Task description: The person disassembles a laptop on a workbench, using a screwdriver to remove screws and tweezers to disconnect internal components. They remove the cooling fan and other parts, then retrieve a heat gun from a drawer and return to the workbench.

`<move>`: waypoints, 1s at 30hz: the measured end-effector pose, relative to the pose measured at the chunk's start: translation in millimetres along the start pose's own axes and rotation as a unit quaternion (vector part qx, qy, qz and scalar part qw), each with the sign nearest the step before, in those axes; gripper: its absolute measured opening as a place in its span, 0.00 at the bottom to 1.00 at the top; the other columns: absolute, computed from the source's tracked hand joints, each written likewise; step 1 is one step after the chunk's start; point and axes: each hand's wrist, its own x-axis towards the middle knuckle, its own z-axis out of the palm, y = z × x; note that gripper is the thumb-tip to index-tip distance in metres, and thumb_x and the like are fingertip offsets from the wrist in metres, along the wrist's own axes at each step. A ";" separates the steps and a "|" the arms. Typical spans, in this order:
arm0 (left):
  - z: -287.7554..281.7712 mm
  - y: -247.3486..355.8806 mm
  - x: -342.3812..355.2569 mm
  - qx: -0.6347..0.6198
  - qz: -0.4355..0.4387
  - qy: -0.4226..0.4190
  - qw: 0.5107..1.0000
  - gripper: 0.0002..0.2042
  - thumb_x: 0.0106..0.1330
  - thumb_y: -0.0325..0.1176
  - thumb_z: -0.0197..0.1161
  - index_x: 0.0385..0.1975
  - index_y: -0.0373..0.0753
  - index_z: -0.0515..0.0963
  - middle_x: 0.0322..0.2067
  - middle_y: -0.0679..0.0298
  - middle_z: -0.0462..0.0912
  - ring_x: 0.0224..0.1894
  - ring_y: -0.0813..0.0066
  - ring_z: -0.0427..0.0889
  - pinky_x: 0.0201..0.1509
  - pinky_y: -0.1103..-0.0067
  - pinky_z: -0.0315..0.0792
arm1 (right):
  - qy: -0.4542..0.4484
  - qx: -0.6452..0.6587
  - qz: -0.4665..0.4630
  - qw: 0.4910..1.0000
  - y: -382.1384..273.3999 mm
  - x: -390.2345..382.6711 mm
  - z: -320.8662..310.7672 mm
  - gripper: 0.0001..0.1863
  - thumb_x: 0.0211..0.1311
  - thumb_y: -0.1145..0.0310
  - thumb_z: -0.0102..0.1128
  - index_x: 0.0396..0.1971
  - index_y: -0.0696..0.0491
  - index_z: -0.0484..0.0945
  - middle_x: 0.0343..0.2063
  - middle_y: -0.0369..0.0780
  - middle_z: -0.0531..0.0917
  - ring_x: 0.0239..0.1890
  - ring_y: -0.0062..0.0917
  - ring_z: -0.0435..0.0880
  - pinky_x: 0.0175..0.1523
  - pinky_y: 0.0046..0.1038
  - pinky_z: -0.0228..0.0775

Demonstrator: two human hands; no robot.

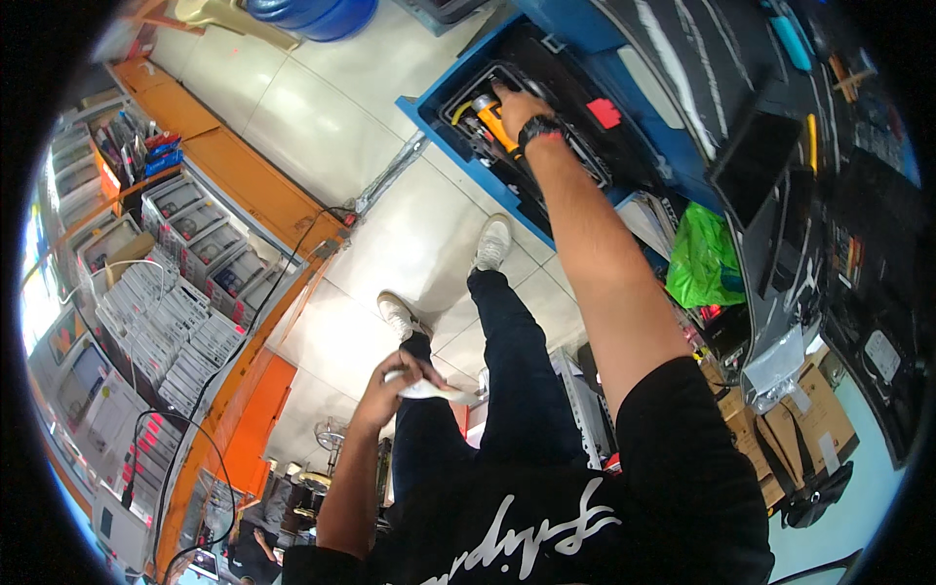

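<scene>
My right arm stretches out to a blue drawer (458,148) with black insides. There, my right hand (524,115) reaches into a black tray (593,168) of tools, its fingers mostly hidden. Right beside that hand lies a yellow tool with a dark end (494,121), perhaps a flashlight; whether I touch it is unclear. A small red piece (604,113) rests in the drawer to the right of my hand. Down in front of my body, my left hand (398,382) is closed around a thin white strip (434,392), whose pointed end sticks out to the right.
An orange-framed bench (255,190) with clear parts boxes (200,234) and stacked white boxes (175,327) runs along the left. To the right, a dark worktop (726,58) borders the drawer, with a green plastic bag (702,255) beneath. A blue tub (317,15) stands beyond the tiled floor.
</scene>
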 end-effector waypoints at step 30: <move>145.3 165.4 111.7 0.474 0.408 0.057 0.778 0.19 0.65 0.36 0.72 0.53 0.39 0.80 0.44 0.51 0.84 0.47 0.49 0.84 0.50 0.67 0.78 | 0.332 0.366 -0.278 0.824 -15.6 -278.2 -78.8 0.15 0.59 0.79 0.71 0.46 0.57 0.81 0.43 0.46 0.88 0.41 0.36 0.89 0.46 0.32 0.80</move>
